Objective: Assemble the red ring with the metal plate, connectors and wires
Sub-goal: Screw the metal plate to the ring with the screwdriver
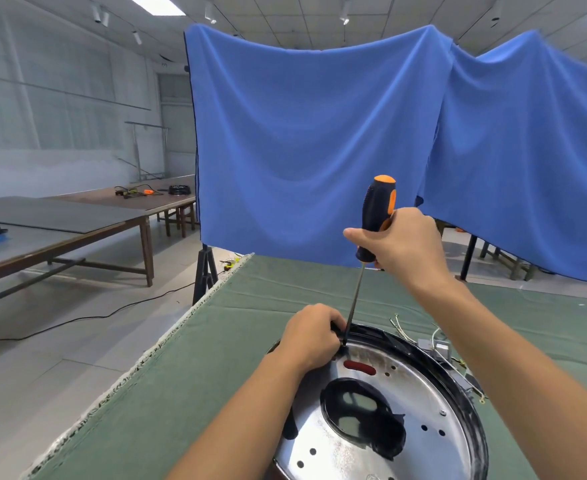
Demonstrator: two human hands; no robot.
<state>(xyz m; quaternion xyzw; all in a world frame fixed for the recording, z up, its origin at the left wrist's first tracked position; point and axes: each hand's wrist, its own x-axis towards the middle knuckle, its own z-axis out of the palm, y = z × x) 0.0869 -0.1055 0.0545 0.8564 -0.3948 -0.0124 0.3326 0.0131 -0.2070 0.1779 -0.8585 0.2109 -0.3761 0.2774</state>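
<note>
L hand (311,336) grips rim of shiny metal plate (406,403), R hand (403,244) grips upright orange-black screwdriver (377,216)

**Camera placement: single head view**

I work from one view only, a wide-angle camera worn on the person's head. It faces forward and tilts down over a green-covered table (216,358), and both forearms enter from the bottom edge. The metal plate (406,410) sits close under the lens at lower right, cut off by the bottom of the frame. The right hand (406,244) and the left hand (311,336) lie near centre, close to the camera. A blue cloth (302,140) hangs across the far side of the table and fills the upper middle. To the left the view runs well back to wooden tables (77,216) and the wall. Straight lines bow near the frame edges. No second view shares this scene.
</note>
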